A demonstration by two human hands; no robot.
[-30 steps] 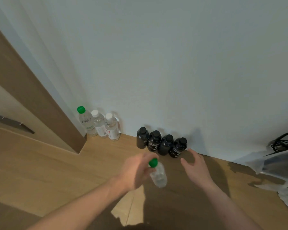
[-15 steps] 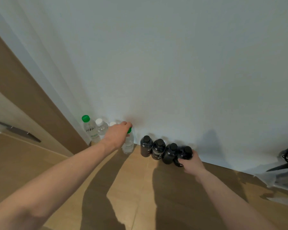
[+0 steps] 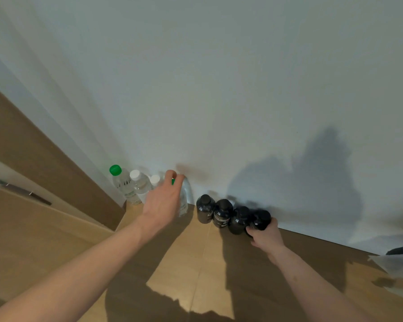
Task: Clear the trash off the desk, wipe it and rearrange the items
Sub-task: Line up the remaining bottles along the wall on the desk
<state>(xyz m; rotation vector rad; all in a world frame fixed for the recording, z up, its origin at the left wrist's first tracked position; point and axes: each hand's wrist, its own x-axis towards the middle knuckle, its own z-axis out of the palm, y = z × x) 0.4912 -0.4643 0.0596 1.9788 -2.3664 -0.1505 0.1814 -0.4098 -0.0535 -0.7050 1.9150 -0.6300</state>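
Right, quick notes.
scene: wood floor [image 3: 177, 263] meeting white wall [image 3: 219, 89]; bottles lined along the wall base; door [image 3: 21, 147] at 9 o'clock.
clear row: three clear bottles at 11 o'clock of frame centre, green-cap bottle [image 3: 122, 182] leftmost, white-cap bottle [image 3: 140, 185] next, third cap mostly hidden behind the hand.
left hand [image 3: 164, 198]: fingers curled over the top of a fourth clear bottle [image 3: 183, 204]; its green cap peeks between the fingers; bottle upright, base looks to be on the floor, just right of the clear row, touching or near the wall.
right hand [image 3: 264, 233]: wrapped round the rightmost black bottle [image 3: 261, 220] at 5 o'clock of frame centre; that bottle tilts toward its neighbour.
black row: four black bottles [image 3: 222, 213], shoulder to shoulder, well apart from the clear row only by a small gap.
step (judgement): parking cleared bottles by the wall, sorted by kind.
how to do well: seat the clear bottle flat before letting go, tuck it tight to the third one; right hand should straighten the black bottle upright, then nudge it flush without toppling the row.
risk: light empties tip easily; release straight up.
other: bag [image 3: 400, 263] at 4 o'clock edge, contents unclear.
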